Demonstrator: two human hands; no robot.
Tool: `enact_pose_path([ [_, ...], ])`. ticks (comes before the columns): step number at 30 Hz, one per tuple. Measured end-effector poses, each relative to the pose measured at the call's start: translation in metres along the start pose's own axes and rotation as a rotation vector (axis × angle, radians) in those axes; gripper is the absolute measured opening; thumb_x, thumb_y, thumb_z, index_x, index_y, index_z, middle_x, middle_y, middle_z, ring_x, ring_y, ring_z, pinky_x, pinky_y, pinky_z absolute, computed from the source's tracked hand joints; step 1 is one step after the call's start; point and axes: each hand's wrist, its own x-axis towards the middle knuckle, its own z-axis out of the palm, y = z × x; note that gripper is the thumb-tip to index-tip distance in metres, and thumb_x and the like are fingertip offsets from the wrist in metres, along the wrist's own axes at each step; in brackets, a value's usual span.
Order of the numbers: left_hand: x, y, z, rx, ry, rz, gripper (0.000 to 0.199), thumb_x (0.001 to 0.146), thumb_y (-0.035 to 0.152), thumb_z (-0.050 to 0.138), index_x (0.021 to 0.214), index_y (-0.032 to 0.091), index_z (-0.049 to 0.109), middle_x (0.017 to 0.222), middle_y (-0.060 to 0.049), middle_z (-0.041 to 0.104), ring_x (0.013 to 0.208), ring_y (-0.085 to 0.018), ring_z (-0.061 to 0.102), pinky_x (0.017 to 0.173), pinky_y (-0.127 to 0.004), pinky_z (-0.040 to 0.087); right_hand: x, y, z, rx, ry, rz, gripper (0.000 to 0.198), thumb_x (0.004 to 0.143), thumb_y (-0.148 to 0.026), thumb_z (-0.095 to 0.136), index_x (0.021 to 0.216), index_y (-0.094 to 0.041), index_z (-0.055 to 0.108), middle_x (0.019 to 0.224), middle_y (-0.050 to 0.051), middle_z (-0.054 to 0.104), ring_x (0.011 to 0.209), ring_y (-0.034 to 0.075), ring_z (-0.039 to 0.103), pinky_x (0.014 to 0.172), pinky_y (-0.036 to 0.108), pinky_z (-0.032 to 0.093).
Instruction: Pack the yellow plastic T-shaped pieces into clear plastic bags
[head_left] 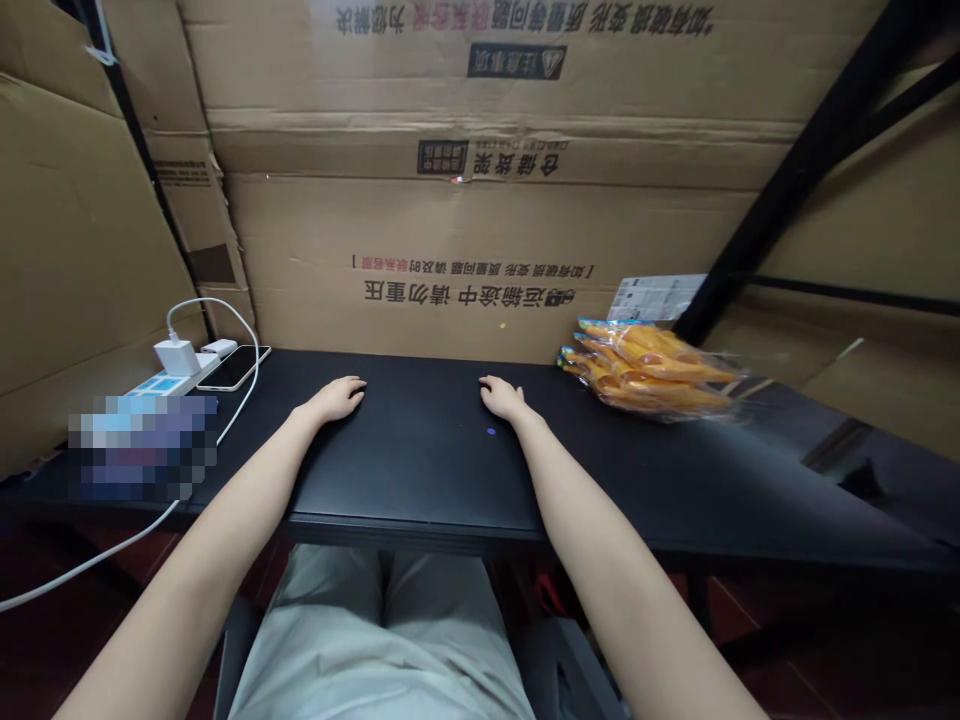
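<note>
My left hand (339,399) rests on the black tabletop (420,470), left of the middle, its fingers loosely stretched with nothing in them. Level with it on the right, my right hand (503,399) lies on the same surface, fingers out and thumb apart, also holding nothing. A small blue-purple spot (491,431) shows on the table just below the right hand. To the right of that hand sits a clear plastic bag of orange cone-shaped pieces (652,365) with blue-green ends. The nearest thing left of my left hand is a phone (235,368), lying flat.
A white power strip (161,383) holds a charger (177,357) with a white cable (253,385) trailing off the front edge. A blurred-out item (142,445) lies before it. Cardboard (480,220) walls the back and sides; a black metal post (780,200) slants at the right.
</note>
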Motion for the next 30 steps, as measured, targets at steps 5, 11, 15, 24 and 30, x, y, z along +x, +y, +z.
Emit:
enact_pose_path([
  [5, -0.022, 0.011, -0.029, 0.225, 0.036, -0.229, 0.057, 0.085, 0.034, 0.043, 0.137, 0.013, 0.041, 0.144, -0.016, 0.038, 0.129, -0.032, 0.039, 0.103, -0.052, 0.033, -0.001, -0.001, 0.002, -0.004, 0.008, 0.002, 0.043, 0.089, -0.019, 0.034, 0.128, -0.017, 0.052, 0.145, 0.01, 0.039, 0.134, 0.025, 0.034, 0.108, 0.06, 0.016],
  [11, -0.067, 0.0, -0.052, 0.203, 0.364, -0.6, 0.066, 0.089, 0.046, 0.028, 0.148, 0.019, 0.015, 0.156, -0.01, 0.005, 0.141, -0.033, 0.004, 0.105, -0.065, 0.019, 0.001, 0.002, 0.004, 0.012, 0.033, 0.0, 0.042, 0.088, -0.019, 0.036, 0.127, -0.02, 0.054, 0.141, 0.009, 0.044, 0.132, 0.025, 0.037, 0.108, 0.06, 0.015],
  [15, -0.09, -0.028, -0.059, 0.051, 0.417, -0.798, 0.074, 0.086, 0.055, 0.023, 0.149, 0.018, 0.009, 0.156, -0.009, -0.005, 0.141, -0.035, -0.004, 0.103, -0.068, 0.017, 0.002, 0.002, 0.005, 0.015, 0.046, 0.006, 0.042, 0.088, -0.019, 0.037, 0.126, -0.021, 0.055, 0.141, 0.009, 0.044, 0.131, 0.026, 0.038, 0.108, 0.06, 0.016],
  [24, -0.093, -0.07, -0.046, -0.139, 0.435, -0.866, 0.087, 0.079, 0.066, 0.029, 0.148, 0.016, 0.012, 0.155, -0.013, -0.002, 0.139, -0.043, 0.002, 0.1, -0.072, 0.017, 0.001, 0.002, 0.005, 0.018, 0.051, -0.004, 0.042, 0.087, -0.018, 0.037, 0.125, -0.021, 0.055, 0.14, 0.009, 0.046, 0.13, 0.025, 0.039, 0.108, 0.061, 0.016],
  [30, -0.086, -0.057, -0.046, -0.113, 0.459, -0.846, 0.081, 0.083, 0.061, 0.027, 0.148, 0.016, 0.011, 0.155, -0.012, -0.003, 0.14, -0.039, 0.001, 0.101, -0.071, 0.011, 0.0, 0.001, 0.004, 0.02, 0.046, -0.002, 0.042, 0.087, -0.018, 0.037, 0.125, -0.021, 0.055, 0.14, 0.009, 0.046, 0.13, 0.025, 0.039, 0.108, 0.06, 0.016],
])
